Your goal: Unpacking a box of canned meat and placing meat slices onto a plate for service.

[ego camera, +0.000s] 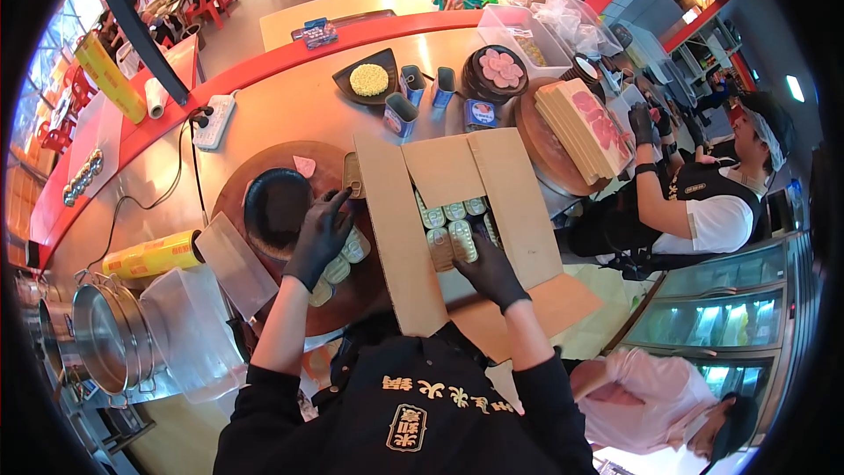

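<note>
An open cardboard box [527,211] stands before me with several pull-tab cans [432,216] inside. My right hand [491,270], in a black glove, reaches into it and grips a can [463,241]. My left hand [321,237], gloved too, hovers over the round wooden board [231,191], its fingers spread, close to a row of cans [356,245]. Whether its fingertips touch anything I cannot tell. Left of that hand lies a round black plate [278,208], and a pink slice of meat [304,166] is beside the plate. A flat metal lid or can [353,175] lies by the box flap.
Opened empty cans [401,113], a black dish with a noodle cake [369,80] and a bowl of sliced meat [502,68] stand beyond the box. Steel pans [102,336] and a plastic tub [188,330] are at left. A co-worker [699,191] works at right; another person [649,396] is lower right.
</note>
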The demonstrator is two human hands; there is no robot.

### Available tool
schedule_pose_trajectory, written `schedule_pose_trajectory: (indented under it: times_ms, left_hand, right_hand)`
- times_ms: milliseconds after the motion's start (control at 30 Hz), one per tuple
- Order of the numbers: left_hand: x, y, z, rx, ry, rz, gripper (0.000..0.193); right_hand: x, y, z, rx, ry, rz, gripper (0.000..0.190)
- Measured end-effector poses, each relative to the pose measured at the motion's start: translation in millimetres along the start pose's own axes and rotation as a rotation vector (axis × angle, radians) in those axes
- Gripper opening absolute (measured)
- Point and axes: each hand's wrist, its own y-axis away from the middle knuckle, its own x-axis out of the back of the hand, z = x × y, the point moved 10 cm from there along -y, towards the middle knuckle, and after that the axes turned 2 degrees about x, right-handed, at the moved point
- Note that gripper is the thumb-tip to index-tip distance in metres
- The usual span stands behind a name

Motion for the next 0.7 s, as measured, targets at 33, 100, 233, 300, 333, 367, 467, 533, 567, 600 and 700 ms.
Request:
schedule_pose_trajectory:
  times_ms: [33, 100, 233, 300, 333, 367, 467, 533, 567, 600, 700]
  left_hand:
    - [5.5, 4.1, 3.4, 0.035, -0.009, 0.037, 0.043]
    - [17.0, 11.4, 14.9, 0.09, 0.001, 0.084, 0.043]
    - [17.8, 41.1, 17.5, 0.153, 0.041, 0.099, 0.043]
    - [18.0, 49.8, 31.7, 0.105, 0.038, 0.1, 0.043]
    - [16.6, 53.4, 40.8, 0.054, 0.035, 0.09, 0.043]
    - [15.3, 58.7, 42.8, 0.065, 0.051, 0.072, 0.044]
    - [6.6, 69.3, 37.2, 0.081, 0.094, 0.077, 0.044]
    - [5.7, 70.8, 38.0, 0.081, 0.09, 0.075, 0.044]
    - [4.1, 70.6, 37.5, 0.085, 0.082, 0.069, 0.045]
    - [3.9, 70.1, 38.2, 0.078, 0.085, 0.071, 0.045]
    - [3.6, 66.4, 40.6, 0.086, 0.093, 0.055, 0.044]
  right_hand:
    - [-4.1, -3.5, 1.7, 0.001, -0.003, 0.005, 0.065]
    - [-8.4, -10.1, 5.5, -0.052, 0.117, 0.006, 0.089]
    - [-19.5, -11.3, 16.0, 0.094, 0.162, 0.021, 0.102]
    - [-34.4, -12.5, 46.4, -0.014, 0.034, -0.066, 0.104]
    - [-37.1, -15.6, 53.9, -0.009, 0.041, -0.068, 0.104]
    - [-40.2, -17.7, 59.2, -0.039, 0.023, -0.087, 0.101]
    - [-37.2, -22.3, 69.7, -0.073, -0.02, -0.091, 0.083]
    - [-31.9, -23.5, 71.3, -0.077, -0.049, -0.069, 0.068]
    - [-32.4, -23.7, 71.2, -0.106, -0.045, -0.092, 0.065]
    - [-32.8, -23.7, 71.1, -0.136, -0.041, -0.114, 0.062]
    - [-26.3, -24.9, 76.7, -0.141, -0.007, -0.09, 0.059]
